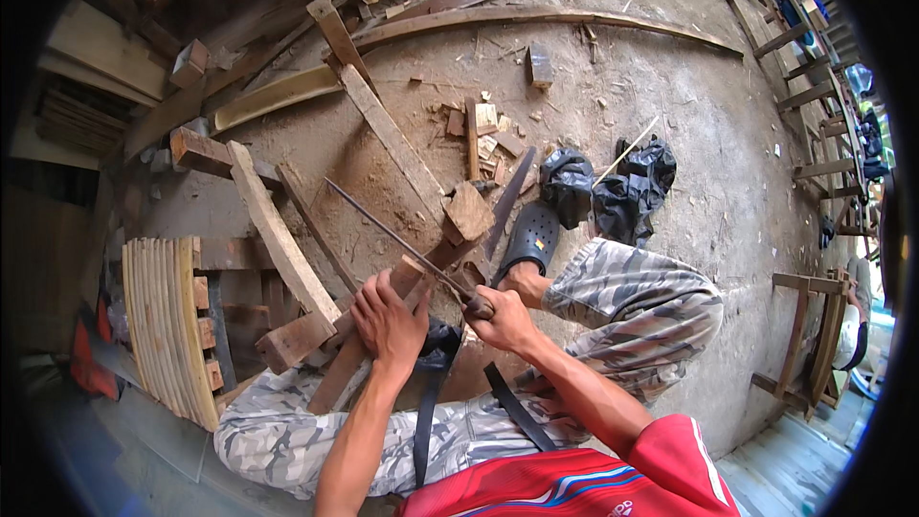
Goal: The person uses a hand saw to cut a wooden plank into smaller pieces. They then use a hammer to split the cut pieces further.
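Right hand [502,322] has the dark handle [478,306] of a long, slim file-like tool [391,232], fingers curled tight around it, thumb side up near the shaft. Shaft runs up-left from the fist, crosses over the end of a wooden piece [407,274]; can't tell if it's actually touching it. Left hand [391,322] is on that same piece: fingers lie close together over its left side, thumb on the right, wood pinched between; undersides hidden. Wooden piece sits in front of the person's body, between the hands and just left of the right fist. Around it is rough timber framing: squared post [295,341] left of the left hand, pale rail [273,230] rising from it, block-ended beam [469,213] just above the right hand, another rail [388,134] running up-left from there. Person is seated low, camouflage trousers [632,302], red shirt [555,488], grey clog [532,234] on the floor. Dark tapered blade [510,199], handsaw-like, lies beside the clog. Two black plastic bags [636,182] just beyond it, pile of wood offcuts [488,126] up-left of those. Slatted wooden panel [165,325] stands far left; long boards [536,15] across the top; ladder-like wooden frame [807,96] upper right, well apart from the hands.
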{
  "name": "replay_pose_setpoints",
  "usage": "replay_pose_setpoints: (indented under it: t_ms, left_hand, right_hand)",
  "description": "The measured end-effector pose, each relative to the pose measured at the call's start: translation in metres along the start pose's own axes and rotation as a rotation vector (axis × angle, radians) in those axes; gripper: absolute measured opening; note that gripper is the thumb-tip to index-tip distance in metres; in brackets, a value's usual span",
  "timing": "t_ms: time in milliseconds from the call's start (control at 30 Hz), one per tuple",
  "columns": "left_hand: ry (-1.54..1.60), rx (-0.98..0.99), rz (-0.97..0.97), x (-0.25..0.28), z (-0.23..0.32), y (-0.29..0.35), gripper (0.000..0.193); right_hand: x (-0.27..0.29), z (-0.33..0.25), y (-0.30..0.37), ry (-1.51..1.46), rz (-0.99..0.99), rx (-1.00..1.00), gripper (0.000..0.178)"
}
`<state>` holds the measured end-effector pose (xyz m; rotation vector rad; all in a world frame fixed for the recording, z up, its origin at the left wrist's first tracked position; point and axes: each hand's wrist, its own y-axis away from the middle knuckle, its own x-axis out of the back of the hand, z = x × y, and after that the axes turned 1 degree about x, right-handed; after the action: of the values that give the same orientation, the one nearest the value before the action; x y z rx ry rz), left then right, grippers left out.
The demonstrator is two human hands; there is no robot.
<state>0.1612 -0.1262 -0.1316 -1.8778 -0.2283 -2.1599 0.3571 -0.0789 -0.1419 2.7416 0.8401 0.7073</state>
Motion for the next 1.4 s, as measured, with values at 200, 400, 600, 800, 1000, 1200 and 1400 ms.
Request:
replay_pose_setpoints:
  t_ms: [200,400,600,800,1000,1200,1400]
  left_hand:
    - [0.007,0.05,-0.035,-0.001,0.0,0.0,0.074]
    - [0.01,0.016,-0.005,-0.002,0.001,-0.004,0.075]
    - [-0.004,0.031,-0.026,-0.001,0.0,-0.003,0.075]
    - [0.018,0.016,0.01,0.001,0.002,-0.001,0.074]
    - [0.002,0.038,-0.036,0.001,0.003,-0.004,0.076]
    - [-0.053,-0.038,0.033,0.0,0.002,-0.006,0.074]
    - [-0.035,-0.006,0.017,-0.001,0.0,-0.003,0.075]
  right_hand:
    - [-0.003,0.005,-0.004,0.057,-0.017,0.02,0.018]
    - [-0.003,0.017,-0.005,0.068,-0.072,-0.05,0.015]
    - [0.002,-0.002,-0.004,-0.072,0.02,0.053,0.014]
    - [-0.007,0.01,-0.006,0.041,0.041,0.069,0.017]
    - [-0.008,0.02,-0.008,0.17,-0.025,-0.006,0.016]
    - [-0.001,0.016,-0.005,-0.068,0.022,0.086,0.018]
    - [-0.008,0.017,-0.006,0.012,0.028,0.066,0.02]
